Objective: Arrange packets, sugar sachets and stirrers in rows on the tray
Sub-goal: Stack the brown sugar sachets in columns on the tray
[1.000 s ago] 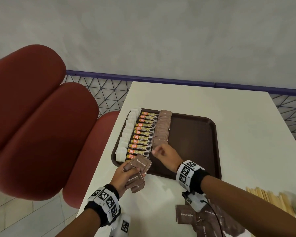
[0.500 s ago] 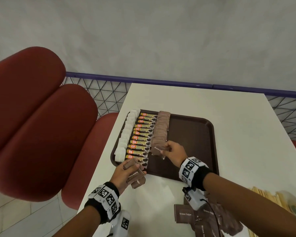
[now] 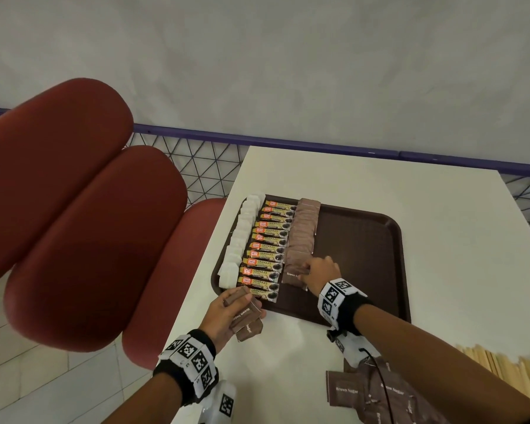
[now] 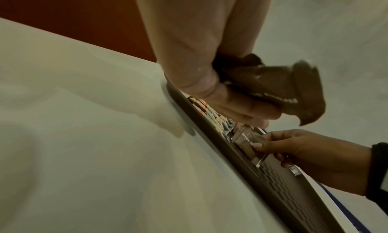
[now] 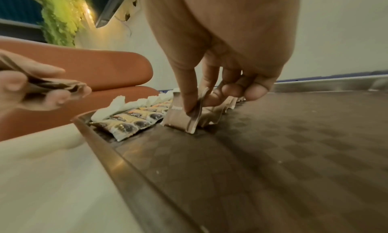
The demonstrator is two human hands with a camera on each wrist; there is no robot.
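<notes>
A brown sachet is pinched by the right hand and set at the near end of the brown row on the tray, overlapped so the row stays tight. A spare stack is clamped in the left hand right by the tray edge, probably so refills are close. More sachets and stirrers are waiting on the worktop.
</notes>
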